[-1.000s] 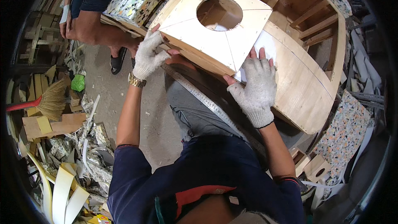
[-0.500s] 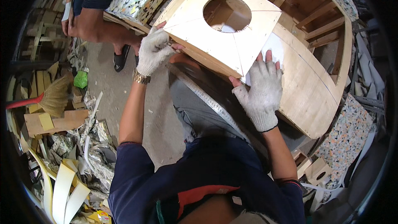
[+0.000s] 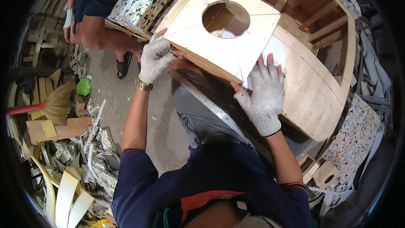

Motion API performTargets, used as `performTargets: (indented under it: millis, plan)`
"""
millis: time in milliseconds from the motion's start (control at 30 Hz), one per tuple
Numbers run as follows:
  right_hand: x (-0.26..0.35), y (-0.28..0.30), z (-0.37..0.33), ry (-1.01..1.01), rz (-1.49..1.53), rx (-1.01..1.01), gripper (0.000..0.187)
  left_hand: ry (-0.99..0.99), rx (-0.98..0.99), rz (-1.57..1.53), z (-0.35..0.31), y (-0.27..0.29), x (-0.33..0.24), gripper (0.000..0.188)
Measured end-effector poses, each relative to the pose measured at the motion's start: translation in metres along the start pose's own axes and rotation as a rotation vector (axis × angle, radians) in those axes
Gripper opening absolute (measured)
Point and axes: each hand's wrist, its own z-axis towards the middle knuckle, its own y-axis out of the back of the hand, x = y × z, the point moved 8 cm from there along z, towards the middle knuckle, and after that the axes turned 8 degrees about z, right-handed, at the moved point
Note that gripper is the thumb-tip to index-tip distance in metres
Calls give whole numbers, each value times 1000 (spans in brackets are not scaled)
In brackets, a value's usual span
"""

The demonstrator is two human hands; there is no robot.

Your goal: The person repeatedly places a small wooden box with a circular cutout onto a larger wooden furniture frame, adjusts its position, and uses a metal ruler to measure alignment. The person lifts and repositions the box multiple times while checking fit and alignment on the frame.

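Plywood box set between the hands, a corner at each

The right hand (image 3: 265,95) lies open and flat, fingers spread, its thumb by the near corner of the plywood box (image 3: 221,52). Its fingertips are on a white sheet (image 3: 277,50) that shows beside the box. The left hand (image 3: 156,59) has bent fingers at the box's left corner, one fingertip at the top edge and another by the side wall; how firmly they close cannot be told.

So the box lies ahead and left of the right hand, ahead and right of the left. Its near side wall runs slantwise from left hand to right; the top looks nearly square, without a clear long axis. Neither hand is plainly nearer.

Just right of the right hand is a curved plywood panel (image 3: 312,97). Beyond the left hand, ahead, sits a speckled foam block (image 3: 141,6); farther off, to its left, a red-handled broom (image 3: 59,103).
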Motion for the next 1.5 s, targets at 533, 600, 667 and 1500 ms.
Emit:
performTargets:
  millis: [533, 600, 667, 1500]
  plan:
    - [-1, 3, -1, 4, 59, -29, 64, -47, 18, 99, -3, 0, 11, 28]
    - [-1, 5, 0, 1, 63, -25, 64, -38, 8, 87, -3, 0, 9, 28]
    - [-1, 4, -1, 3, 65, -32, 65, 16, 53, 101, -3, -1, 6, 33]
    - [-9, 5, -3, 2, 199, 7, 97, -345, 253, 506, 290, -93, -186, 60]
